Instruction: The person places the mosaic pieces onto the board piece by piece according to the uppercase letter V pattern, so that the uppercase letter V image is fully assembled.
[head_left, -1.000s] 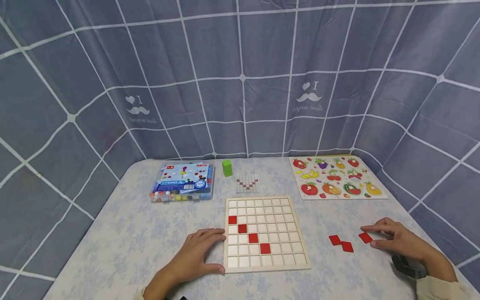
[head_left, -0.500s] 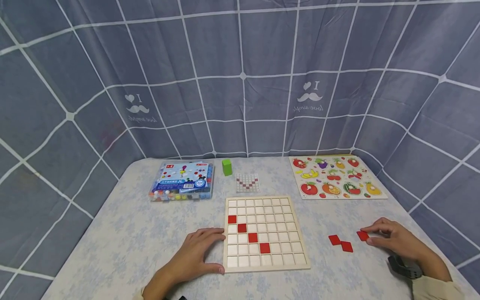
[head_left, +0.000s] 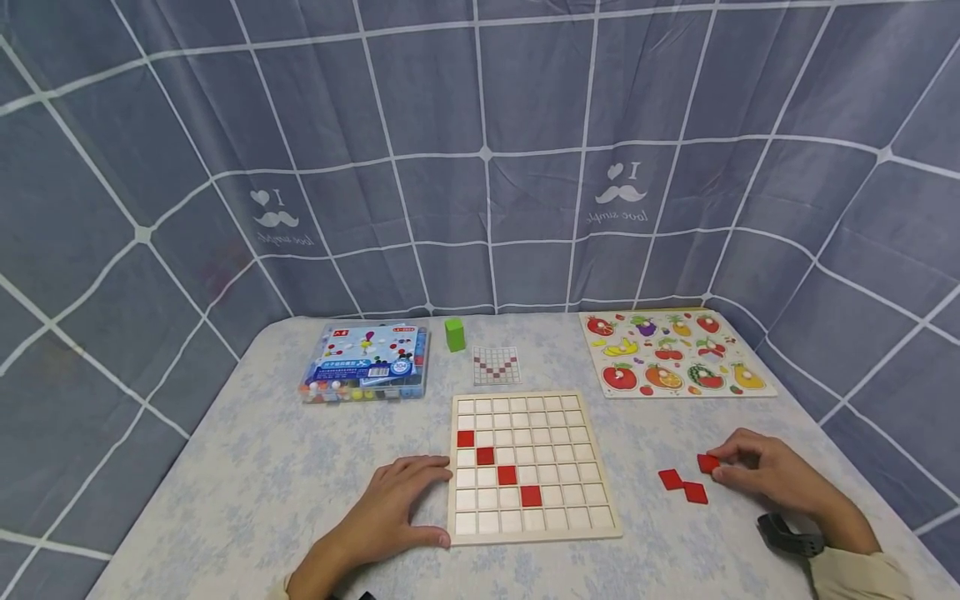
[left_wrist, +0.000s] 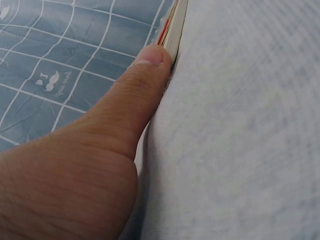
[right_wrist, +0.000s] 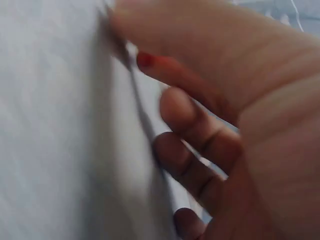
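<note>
Has moved a red tile [head_left: 707, 463] toward the board [head_left: 542, 454] with the right hand [head_left: 776, 473] since the earlier frame — pinches it just beside two loose tiles [head_left: 695, 492], right of the board. With the left hand [head_left: 386, 508] — spread at the thumb — touches the board's left edge.

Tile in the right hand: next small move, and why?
I'd probably carry the tile left to the board, into the cell up-right of the lowest tile: the card shows a V, the board has only its left stroke and point, and the right hand pinches the tile.
</note>
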